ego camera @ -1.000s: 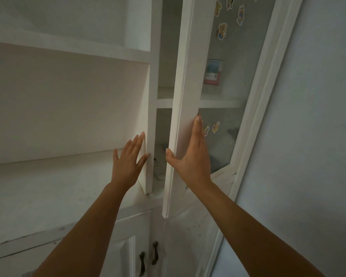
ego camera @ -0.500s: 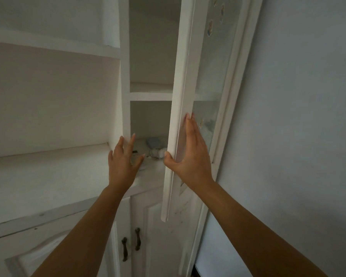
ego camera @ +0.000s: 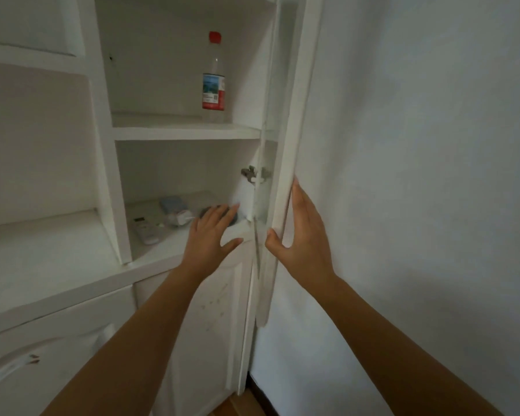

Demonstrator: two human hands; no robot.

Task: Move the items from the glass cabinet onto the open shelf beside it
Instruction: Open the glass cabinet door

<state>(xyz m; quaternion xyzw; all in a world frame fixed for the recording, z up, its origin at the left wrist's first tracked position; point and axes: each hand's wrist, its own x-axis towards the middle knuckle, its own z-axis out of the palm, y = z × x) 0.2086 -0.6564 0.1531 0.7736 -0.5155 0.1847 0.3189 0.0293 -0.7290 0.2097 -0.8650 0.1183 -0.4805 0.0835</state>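
Observation:
The glass cabinet door [ego camera: 285,163] stands swung wide, edge-on to me. My right hand [ego camera: 299,235] grips its edge, thumb inside and fingers flat on the outer face. A clear bottle [ego camera: 213,82] with a red cap and a red-and-blue label stands on the cabinet's upper shelf [ego camera: 174,132]. On the lower shelf lie a white remote control [ego camera: 144,229], a pale blue packet [ego camera: 171,203], a small white object [ego camera: 179,219] and a dark round thing [ego camera: 233,219] partly hidden by my left hand [ego camera: 212,232]. That hand hovers open, fingers spread, over the shelf's front edge.
The open shelf [ego camera: 42,253] lies to the left, behind a white divider post [ego camera: 111,175]. Below are closed white cupboard doors [ego camera: 204,325]. A plain white wall [ego camera: 418,175] rises right behind the open door. A hinge [ego camera: 251,174] shows inside the cabinet.
My right hand has pulled the door from half open to fully open against the wall. My left hand moved right, from the divider post into the cabinet opening. The bottle came into plain view.

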